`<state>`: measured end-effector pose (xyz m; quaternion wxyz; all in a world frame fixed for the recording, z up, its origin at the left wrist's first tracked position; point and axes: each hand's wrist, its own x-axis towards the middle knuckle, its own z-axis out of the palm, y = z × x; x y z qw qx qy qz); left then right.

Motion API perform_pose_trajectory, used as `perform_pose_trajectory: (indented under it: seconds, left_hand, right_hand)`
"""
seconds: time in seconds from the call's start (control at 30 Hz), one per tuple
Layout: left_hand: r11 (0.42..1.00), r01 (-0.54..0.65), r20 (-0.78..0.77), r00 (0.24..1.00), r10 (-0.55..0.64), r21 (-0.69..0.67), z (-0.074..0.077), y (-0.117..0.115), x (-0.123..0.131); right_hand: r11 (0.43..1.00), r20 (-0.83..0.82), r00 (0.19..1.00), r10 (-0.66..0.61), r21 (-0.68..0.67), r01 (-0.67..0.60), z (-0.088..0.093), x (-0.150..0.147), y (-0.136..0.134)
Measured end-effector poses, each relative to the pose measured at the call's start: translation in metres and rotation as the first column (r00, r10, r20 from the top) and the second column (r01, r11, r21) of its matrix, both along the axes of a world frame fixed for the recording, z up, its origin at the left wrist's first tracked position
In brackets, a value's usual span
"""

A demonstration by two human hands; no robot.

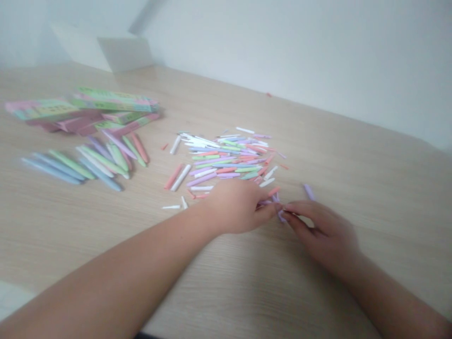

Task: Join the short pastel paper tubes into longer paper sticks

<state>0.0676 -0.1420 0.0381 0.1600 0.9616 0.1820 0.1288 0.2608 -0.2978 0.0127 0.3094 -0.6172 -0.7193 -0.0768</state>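
Note:
My left hand (243,207) is closed, reaching over the near edge of a loose pile of pastel pen parts (229,160). Its thumb and fingers meet around small purple pen parts (281,216), blurred and partly covered. From the right, my right hand (325,230) pinches at the same purple pieces, its thumb and index fingertips almost touching the left ones. An orange piece (274,191) shows just above the left fingertips. Beyond the right knuckles, a short purple tube (308,191) lies on the table.
Several pastel pens (102,160) lie together on the left. Behind them are stacked pink and green patterned boxes (116,101). Pink and white barrels (181,177) sit left of the pile. A folded white card (125,52) stands by the wall on the wooden table (219,292).

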Motion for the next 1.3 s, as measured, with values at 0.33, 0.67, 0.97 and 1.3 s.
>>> perform_pose_trajectory:
  seconds: [0.33,0.67,0.97,1.3]
  left_hand:
    - [0.997,0.041,0.09,0.995,-0.034,-0.07,0.002,0.017,-0.006]
    - [0.998,0.035,0.052,0.998,-0.032,-0.057,-0.002,0.022,-0.006]
    - [0.994,0.005,0.057,0.998,-0.011,0.11,-0.013,0.017,0.0]
    - [0.965,-0.058,0.063,0.997,0.044,0.254,-0.021,0.001,0.004]
  right_hand:
    - [0.952,0.079,0.952,-0.294,-0.06,0.299,0.009,0.064,0.004]
    - [0.819,0.243,0.894,-0.377,-0.363,0.445,-0.01,0.099,0.019]
    - [0.945,0.034,0.986,-0.166,-0.281,0.169,-0.008,0.063,0.017]
    - [0.979,-0.11,0.991,0.072,-0.182,-0.092,-0.012,0.035,0.013]
